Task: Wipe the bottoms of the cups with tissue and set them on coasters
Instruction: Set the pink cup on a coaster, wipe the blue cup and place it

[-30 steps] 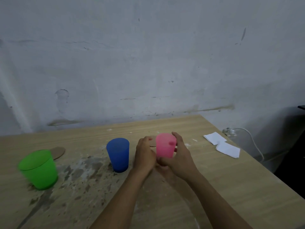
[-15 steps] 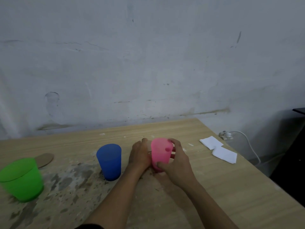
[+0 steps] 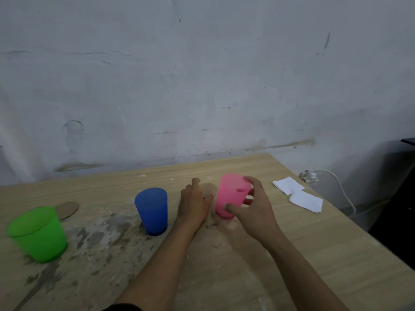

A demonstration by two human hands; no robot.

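A pink cup (image 3: 231, 194) leans with its top to the right, just right of the table's middle. My right hand (image 3: 251, 209) grips it, thumb on the near side and fingers round the far side. My left hand (image 3: 194, 203) lies on the table just left of the cup, fingers relaxed, holding nothing. A brown coaster (image 3: 208, 187) shows blurred past its fingertips. A blue cup (image 3: 152, 209) stands upright to the left. A green cup (image 3: 38, 234) stands at the far left, with a second coaster (image 3: 68, 209) behind it. Two white tissues (image 3: 288, 185) (image 3: 306, 200) lie at the right.
The wooden table (image 3: 325, 254) is stained grey around the blue and green cups. Its right edge drops off close to the tissues. A white cable and plug (image 3: 310, 175) sit by the wall past that edge. The wall runs along the table's back.
My left hand has come off the pink cup and settled on the table beside it. My right hand keeps hold of the cup and has tipped it to the right.
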